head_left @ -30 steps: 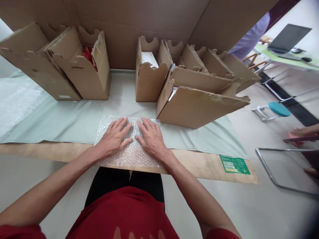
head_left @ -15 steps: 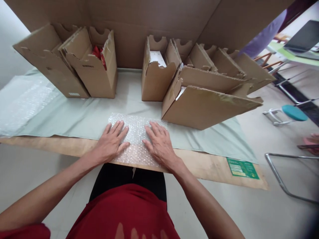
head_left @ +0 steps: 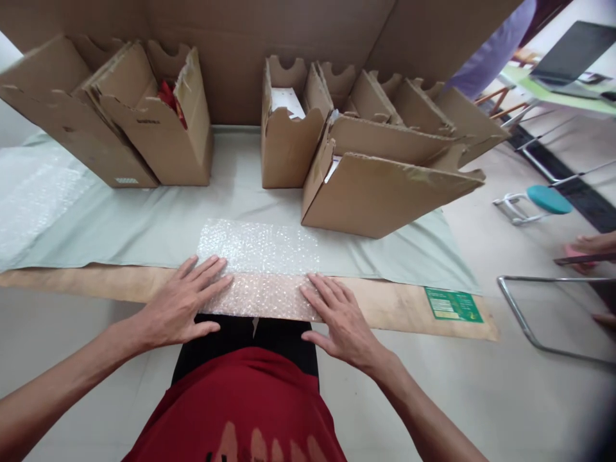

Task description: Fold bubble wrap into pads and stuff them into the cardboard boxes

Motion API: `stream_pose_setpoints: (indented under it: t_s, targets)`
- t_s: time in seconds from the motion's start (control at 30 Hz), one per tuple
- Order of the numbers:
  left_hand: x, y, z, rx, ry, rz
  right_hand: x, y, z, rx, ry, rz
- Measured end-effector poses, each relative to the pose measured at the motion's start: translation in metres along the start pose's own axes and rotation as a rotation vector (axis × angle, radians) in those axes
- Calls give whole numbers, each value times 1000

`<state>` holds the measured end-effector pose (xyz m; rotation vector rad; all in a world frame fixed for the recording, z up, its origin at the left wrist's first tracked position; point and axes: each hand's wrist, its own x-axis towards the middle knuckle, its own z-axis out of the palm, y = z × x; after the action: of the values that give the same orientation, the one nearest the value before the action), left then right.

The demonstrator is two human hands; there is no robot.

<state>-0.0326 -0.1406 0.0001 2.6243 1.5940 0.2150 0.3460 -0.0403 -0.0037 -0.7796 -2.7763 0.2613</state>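
A sheet of clear bubble wrap (head_left: 260, 266) lies flat across the pale green cloth (head_left: 144, 224) and the wooden table edge (head_left: 380, 308) in front of me. My left hand (head_left: 183, 305) rests at the sheet's near left corner, fingers spread flat, fingertips touching the wrap. My right hand (head_left: 341, 317) lies at the near right corner, fingers also stretched out and touching the edge. Neither hand holds anything.
Several open cardboard boxes stand behind the sheet: one with red items (head_left: 166, 122) at left, one (head_left: 286, 128) in the middle, a large tilted one (head_left: 385, 192) at right. More bubble wrap (head_left: 33, 199) lies far left. Another person's hand (head_left: 590, 247) and a stool (head_left: 546, 200) are at right.
Both hands slid apart and back toward me, from the middle of the bubble wrap to its near corners. The sheet now lies uncovered and flat.
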Motion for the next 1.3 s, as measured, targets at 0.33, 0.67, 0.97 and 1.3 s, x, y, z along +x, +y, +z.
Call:
stream_pose_setpoints:
  t_s: [0.33, 0.67, 0.97, 1.3]
  targets:
    - [-18, -3, -21, -377, 107, -90, -8, -20, -11, 398, 318, 71]
    - [36, 8, -34, -574, 91, -792, 13, -14, -6, 621, 334, 663]
    - [56, -2, -26, -363, -15, -756, 21, -16, -8, 53, 86, 637]
    - [62, -1, -38, -65, -149, -838, 43, 4, -26, -17, 31, 552]
